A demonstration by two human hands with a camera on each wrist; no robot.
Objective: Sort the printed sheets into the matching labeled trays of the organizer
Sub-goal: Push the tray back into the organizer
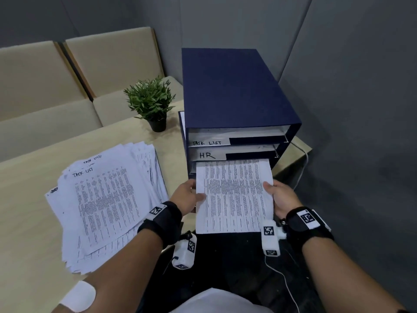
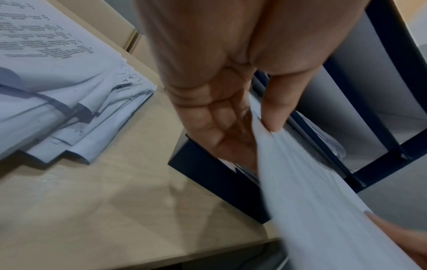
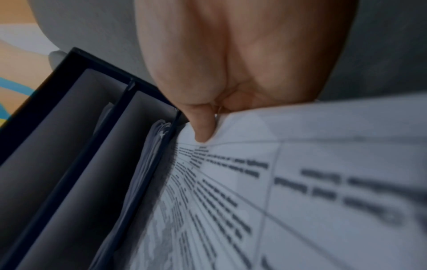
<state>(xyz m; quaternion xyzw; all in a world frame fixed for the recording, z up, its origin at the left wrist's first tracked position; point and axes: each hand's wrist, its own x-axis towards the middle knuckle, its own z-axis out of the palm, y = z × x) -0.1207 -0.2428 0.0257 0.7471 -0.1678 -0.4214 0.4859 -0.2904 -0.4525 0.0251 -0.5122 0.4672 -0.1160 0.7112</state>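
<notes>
At organizer (image 1: 234,86): two hands (image 1: 187,195) (image 1: 281,197) pinching one sheet (image 1: 233,195).

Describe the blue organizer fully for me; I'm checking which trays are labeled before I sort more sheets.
The organizer is a dark blue box with stacked trays, looking like covered board, standing upright at the table corner. Handwritten white labels read TASK LIST on the top tray and HR below; both trays hold paper. The third tray's label is hidden by the printed sheet whose far edge reaches it, held by the left hand and right hand.
</notes>
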